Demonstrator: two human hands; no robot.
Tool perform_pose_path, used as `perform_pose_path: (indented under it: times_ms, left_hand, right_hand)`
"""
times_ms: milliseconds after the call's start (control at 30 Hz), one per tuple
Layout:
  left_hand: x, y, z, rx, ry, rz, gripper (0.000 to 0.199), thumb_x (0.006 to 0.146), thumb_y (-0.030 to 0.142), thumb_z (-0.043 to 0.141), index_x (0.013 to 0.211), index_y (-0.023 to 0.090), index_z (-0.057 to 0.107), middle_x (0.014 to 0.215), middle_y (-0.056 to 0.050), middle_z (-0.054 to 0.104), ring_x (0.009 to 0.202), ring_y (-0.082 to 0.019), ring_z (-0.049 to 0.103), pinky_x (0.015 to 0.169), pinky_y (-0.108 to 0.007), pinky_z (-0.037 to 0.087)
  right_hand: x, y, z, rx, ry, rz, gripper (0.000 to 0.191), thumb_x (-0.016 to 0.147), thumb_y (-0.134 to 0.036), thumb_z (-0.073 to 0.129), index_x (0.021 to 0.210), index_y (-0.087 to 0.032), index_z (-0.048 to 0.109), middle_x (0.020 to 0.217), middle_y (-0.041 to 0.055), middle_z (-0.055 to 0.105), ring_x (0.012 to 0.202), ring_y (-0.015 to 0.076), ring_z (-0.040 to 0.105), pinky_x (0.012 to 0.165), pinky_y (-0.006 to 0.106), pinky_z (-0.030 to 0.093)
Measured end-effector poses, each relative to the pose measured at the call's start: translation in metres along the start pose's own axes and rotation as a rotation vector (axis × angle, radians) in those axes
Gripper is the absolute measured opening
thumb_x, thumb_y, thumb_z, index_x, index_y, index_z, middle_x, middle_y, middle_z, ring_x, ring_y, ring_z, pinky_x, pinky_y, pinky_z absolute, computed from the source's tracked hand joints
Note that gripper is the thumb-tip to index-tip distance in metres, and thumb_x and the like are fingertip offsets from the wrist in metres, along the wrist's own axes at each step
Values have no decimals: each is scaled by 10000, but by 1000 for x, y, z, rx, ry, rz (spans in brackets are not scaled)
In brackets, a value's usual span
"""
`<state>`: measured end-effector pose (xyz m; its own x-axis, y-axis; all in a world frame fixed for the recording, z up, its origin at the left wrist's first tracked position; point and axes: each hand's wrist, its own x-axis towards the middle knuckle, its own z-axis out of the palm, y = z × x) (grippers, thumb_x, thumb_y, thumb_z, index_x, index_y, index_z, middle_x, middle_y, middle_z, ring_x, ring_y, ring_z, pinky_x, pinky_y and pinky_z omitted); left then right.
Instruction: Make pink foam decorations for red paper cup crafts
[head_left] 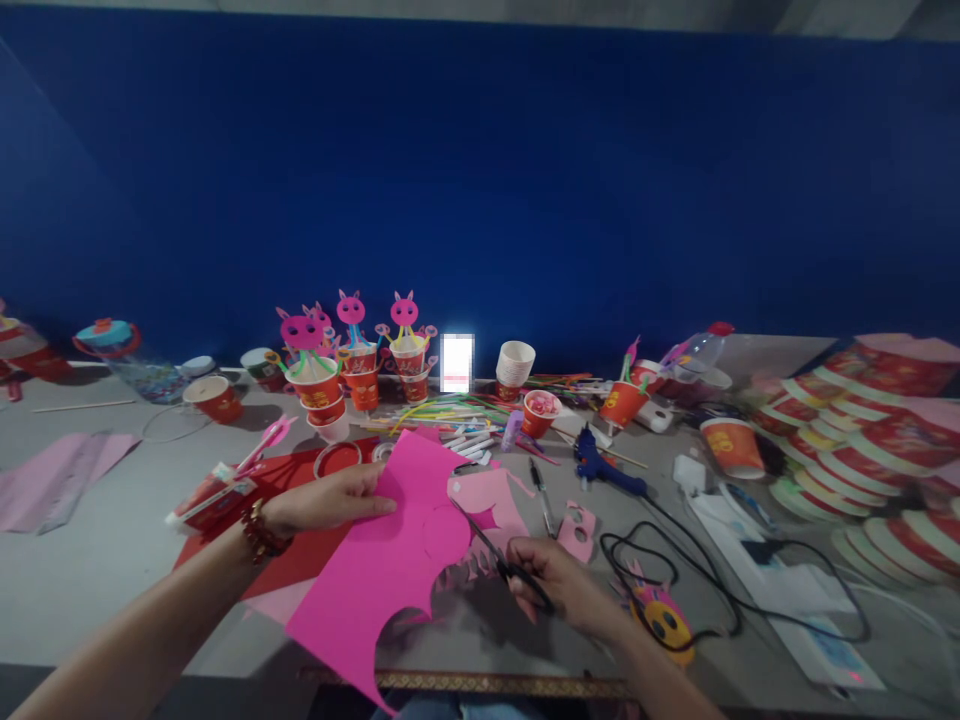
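Left hand: closed in a pinch on the left edge of the magenta sheet, thumb on top, other fingertips partly hidden; right hand: fingers curled round the handles of the black scissors, blades pointing up and left, tips at the sheet's right side by a drawn circle; can't tell how far the blades are parted.

Sheet is tilted between the two hands, above the near part of the table; scalloped cutouts along its lower right edge; beaded bracelet on the left wrist.

Under and beside the sheet: red paper to the left; cut light-pink paper to the right, behind the blades; black pen and pink cutout with holes just beyond the right hand; yellow-faced figure right of the right forearm.

Further right: blue glue gun lying on its side, black cord looping towards the white power strip; stacked patterned cups at far right.

Behind the sheet: white markers; purple stick, upright, beside a red cup with pink bits; coloured stems in a loose heap; lit screen; white cup stack; pink-faced cup figures standing to the left; red cup figure tipped over near the left forearm; blue-lidded jar at far left; blue wall behind everything.
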<state>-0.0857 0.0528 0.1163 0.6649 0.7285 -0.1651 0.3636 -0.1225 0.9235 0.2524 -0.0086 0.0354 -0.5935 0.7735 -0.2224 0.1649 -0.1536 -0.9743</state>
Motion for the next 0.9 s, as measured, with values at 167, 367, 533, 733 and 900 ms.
perform_pose_path:
  times_ms: [167,367,533,733,900]
  left_hand:
    - [2,3,-3,91,-52,-50,328,932,496,556,906,169,546,728,28,463,603,-106,395,525,-210,341]
    - [5,3,-3,30,-76,-24,282,917,451,585,976,175,588,774,16,534,620,-109,428,531,-203,357]
    - [12,4,-5,23,-26,-3,239,885,384,631,1023,189,628,835,-2,563,697,-136,484,558,-200,379]
    - [33,-3,-3,-89,-57,-45,254,844,366,694,964,154,622,738,22,555,580,-94,429,497,-184,317]
    - [46,-2,1,-202,-108,-37,294,783,346,779,952,139,658,647,34,549,529,-84,423,469,-182,289]
  right_hand:
    - [0,3,-1,-13,8,-2,477,773,-582,668,652,-221,380,473,-85,479,413,69,402,434,195,199]
    - [0,-1,-2,-31,21,15,421,768,-469,700,639,-218,387,482,-96,438,417,67,401,425,183,226]
    - [0,0,-2,-53,25,35,362,781,-384,662,637,-227,368,476,-93,460,415,76,423,428,189,228]
    - [5,3,-1,-31,43,64,197,737,-267,646,711,-215,458,569,-73,560,498,95,493,474,194,306]
    - [14,5,-2,0,33,-2,361,735,-457,715,715,-214,449,607,-68,511,494,92,471,481,210,356]
